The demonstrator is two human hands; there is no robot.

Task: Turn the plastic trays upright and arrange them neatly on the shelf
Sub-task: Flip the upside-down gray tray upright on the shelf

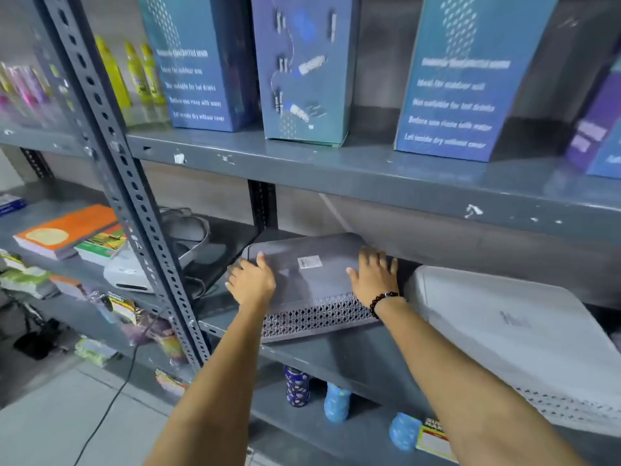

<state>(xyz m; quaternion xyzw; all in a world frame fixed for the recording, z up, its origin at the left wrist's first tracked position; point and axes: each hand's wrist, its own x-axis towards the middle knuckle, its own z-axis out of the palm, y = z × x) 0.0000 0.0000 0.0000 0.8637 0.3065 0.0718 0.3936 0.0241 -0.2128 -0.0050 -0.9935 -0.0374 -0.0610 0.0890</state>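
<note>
A grey plastic tray [311, 280] lies upside down on the middle shelf [353, 358], its flat bottom with a white sticker facing up and its lattice wall toward me. My left hand [252, 280] grips the tray's left edge, thumb on top. My right hand [374, 275] lies on the tray's right side, fingers spread over the edge. A white tray [504, 334], also upside down, rests just to the right on the same shelf.
A perforated steel upright [134, 210] stands left of the grey tray. Blue boxes [470, 79] line the shelf above. Books [67, 230] and a white device [131, 274] lie at left. Patterned bottles [297, 386] stand on the shelf below.
</note>
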